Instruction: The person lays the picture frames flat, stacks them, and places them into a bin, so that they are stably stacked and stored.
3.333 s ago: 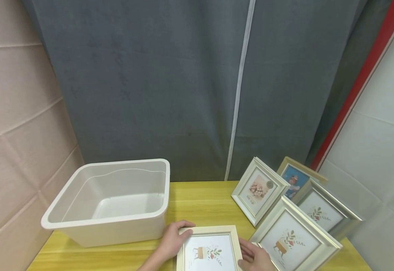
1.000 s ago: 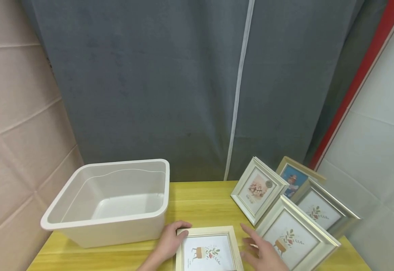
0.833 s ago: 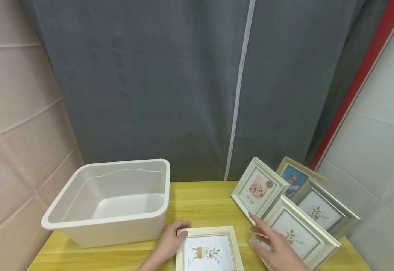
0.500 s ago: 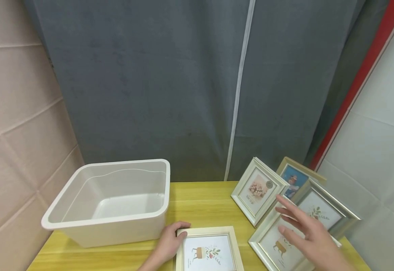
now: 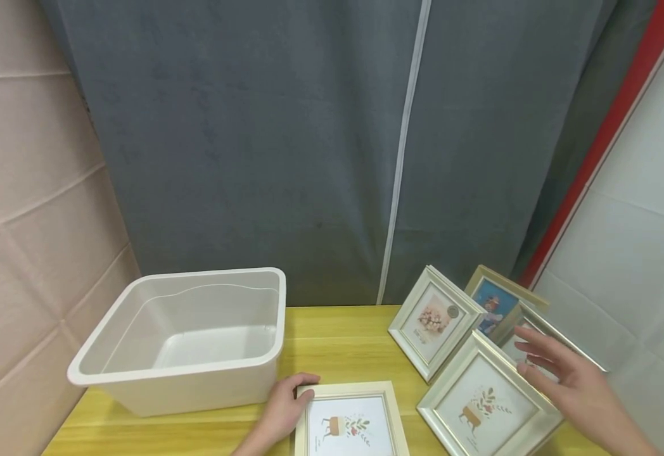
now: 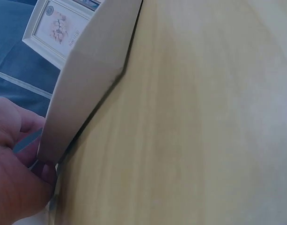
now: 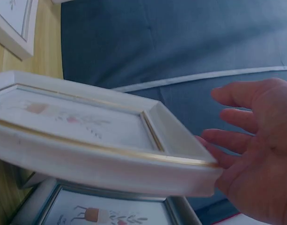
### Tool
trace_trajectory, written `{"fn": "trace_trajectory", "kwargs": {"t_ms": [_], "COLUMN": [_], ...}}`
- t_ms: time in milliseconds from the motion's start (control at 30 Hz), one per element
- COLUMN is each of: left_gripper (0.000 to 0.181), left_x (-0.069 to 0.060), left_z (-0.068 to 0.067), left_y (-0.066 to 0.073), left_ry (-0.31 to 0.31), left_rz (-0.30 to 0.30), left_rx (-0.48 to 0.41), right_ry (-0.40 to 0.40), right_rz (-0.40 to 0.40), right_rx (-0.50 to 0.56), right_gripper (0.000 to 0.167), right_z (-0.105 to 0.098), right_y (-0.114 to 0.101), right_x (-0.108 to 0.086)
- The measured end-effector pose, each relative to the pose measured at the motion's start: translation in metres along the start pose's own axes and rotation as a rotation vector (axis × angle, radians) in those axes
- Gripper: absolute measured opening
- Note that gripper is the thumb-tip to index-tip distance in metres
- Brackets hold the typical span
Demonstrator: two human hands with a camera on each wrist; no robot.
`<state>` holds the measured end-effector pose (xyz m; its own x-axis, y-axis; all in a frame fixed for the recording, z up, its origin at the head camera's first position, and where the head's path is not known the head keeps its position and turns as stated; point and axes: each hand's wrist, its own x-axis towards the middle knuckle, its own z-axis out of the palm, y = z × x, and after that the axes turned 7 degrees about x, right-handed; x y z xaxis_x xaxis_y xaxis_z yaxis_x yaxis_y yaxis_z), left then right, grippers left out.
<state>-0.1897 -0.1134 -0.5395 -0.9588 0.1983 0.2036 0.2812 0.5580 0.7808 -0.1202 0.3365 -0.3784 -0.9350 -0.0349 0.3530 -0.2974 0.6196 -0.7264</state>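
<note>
Plainly, the held frame (image 5: 350,419) looks pale cream.

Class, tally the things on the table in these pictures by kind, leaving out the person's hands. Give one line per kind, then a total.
Picture frames: 5
Plastic tub: 1
Total: 6

Of 2 bare hands, the left hand (image 5: 282,408) pinched, its thumb (image 5: 306,396) bent toward the curled fingers (image 5: 305,379), the left forearm (image 5: 252,443) slanting in from the head view's lower edge. The right hand (image 5: 573,380) was unclenched, its fingers loosely extended, the thumb below them, the right forearm (image 5: 625,430) running down toward the lower right.
</note>
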Motion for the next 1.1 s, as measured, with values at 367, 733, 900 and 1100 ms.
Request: {"fn": "trace_trajectory", "kwargs": {"t_ms": [367,733,900,1100], "left_gripper": [0.023,0.028,0.029,0.029], "left_x": [-0.002,-0.004,-0.004,-0.002], "left_z": [-0.002,-0.007,-0.009,-0.013], "left_y": [0.014,0.032,0.039,0.048], "left_ry": [0.047,0.026,0.018,-0.003], "left_rz": [0.037,-0.020,-0.017,0.001], "left_rx": [0.014,-0.032,-0.038,-0.031], "right_ry": [-0.143,-0.227,-0.179,-0.148], "right_rz": [0.088,0.061,-0.031,-0.035], "right_rx": [-0.109,-0.109,-0.125,-0.105], "right_gripper": [0.056,0.058,0.054,0.052], "right_z": [-0.001,0.005,0.008,0.010], "right_y": [0.014,0.018,0.025,0.025], "right_x": [0.002,0.001,0.000,-0.004]}}
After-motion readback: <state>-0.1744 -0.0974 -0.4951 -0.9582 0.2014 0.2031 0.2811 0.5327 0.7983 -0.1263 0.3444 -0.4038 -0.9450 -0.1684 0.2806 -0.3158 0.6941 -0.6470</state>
